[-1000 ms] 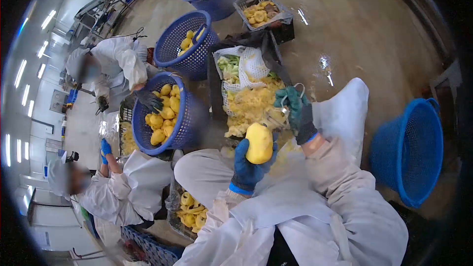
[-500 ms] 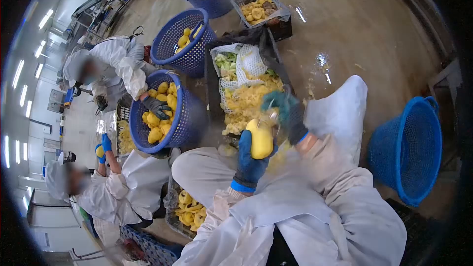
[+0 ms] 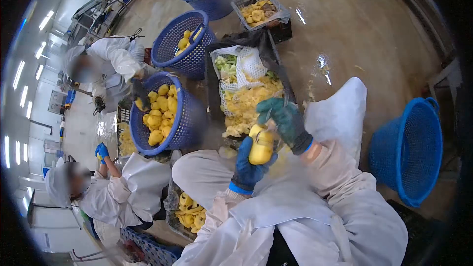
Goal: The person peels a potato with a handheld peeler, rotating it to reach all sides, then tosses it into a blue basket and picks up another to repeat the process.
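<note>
My left hand [image 3: 248,168], in a blue glove, is wrapped round a yellow peeled fruit or potato [image 3: 261,149]. At the upper end of that piece is my right hand [image 3: 286,120], in a green and dark glove, its fingers curled round a small tool [image 3: 270,125] that is mostly hidden and blurred. Just beyond both hands lies a crate [image 3: 212,76] lined with dark plastic, holding yellow peelings [image 3: 256,96], green scraps and white foam netting [image 3: 250,64].
Blue baskets of yellow pieces [image 3: 185,113] stand ahead and left. A blue basket [image 3: 406,150] stands right. Crates of yellow pieces sit at far [image 3: 283,15] and near left [image 3: 170,212]. Two people, one nearer [image 3: 106,192] and one farther [image 3: 116,56], work at left.
My right hand has shifted slightly and shows more sharply at the top of the yellow piece, which is tilted more. At left, the farther person's gloved hand has lifted from the basket's middle towards its rim.
</note>
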